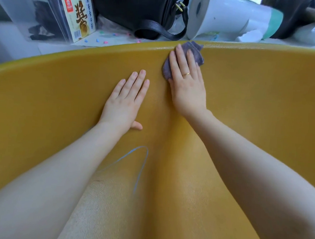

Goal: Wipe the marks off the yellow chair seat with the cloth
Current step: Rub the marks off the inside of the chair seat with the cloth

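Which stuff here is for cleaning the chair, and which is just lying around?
For the job: yellow chair seat, purple cloth under the right hand, blue mark, left hand.
Lying about: black bag, printed box, paper roll.

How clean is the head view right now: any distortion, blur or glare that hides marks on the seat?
Head view: wide-angle bending curves the yellow seat edge; hands and cloth are fairly sharp, background clutter soft; pale glare low between the forearms could mask marks; the blue line reads clearly. Right hand presses the cloth, left hand lies flat.
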A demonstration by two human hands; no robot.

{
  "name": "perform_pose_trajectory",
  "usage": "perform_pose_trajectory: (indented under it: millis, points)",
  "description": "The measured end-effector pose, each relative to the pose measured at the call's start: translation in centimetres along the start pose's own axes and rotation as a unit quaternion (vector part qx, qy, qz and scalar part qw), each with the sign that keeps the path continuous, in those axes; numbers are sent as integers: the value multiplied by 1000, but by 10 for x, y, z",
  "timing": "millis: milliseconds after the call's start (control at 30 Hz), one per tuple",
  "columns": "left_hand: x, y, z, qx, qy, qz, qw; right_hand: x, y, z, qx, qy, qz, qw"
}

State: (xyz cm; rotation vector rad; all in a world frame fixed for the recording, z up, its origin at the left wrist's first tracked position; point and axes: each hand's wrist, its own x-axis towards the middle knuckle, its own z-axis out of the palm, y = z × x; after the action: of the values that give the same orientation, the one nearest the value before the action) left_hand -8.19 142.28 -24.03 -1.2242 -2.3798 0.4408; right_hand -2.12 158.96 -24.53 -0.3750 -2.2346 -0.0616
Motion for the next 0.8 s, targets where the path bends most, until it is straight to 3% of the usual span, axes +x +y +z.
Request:
perform_pose_trajectory:
  millis: [100, 367, 433, 600, 700, 800]
  points:
    - [1, 0, 1, 3, 3, -1, 1000, -17, -4, 8, 20, -13, 4, 1000]
    - [-26, -1, 8, -32, 71, -48, 996, -159, -22, 24, 0, -170, -64, 983]
    - [-40, -10, 7, -14, 75, -64, 995, -156, -19, 23, -2, -163, -80, 983]
    - [-65, -39, 16, 3, -55, -110, 992, -91, -27, 21, 100, -93, -36, 990]
    - [-64, -40, 20, -11, -48, -112, 992, -18, -40, 10, 148, -35, -27, 988]
    - [-64, -41, 22, -9, -41, -106, 993, 16, -54, 12, 102, 21, -53, 993]
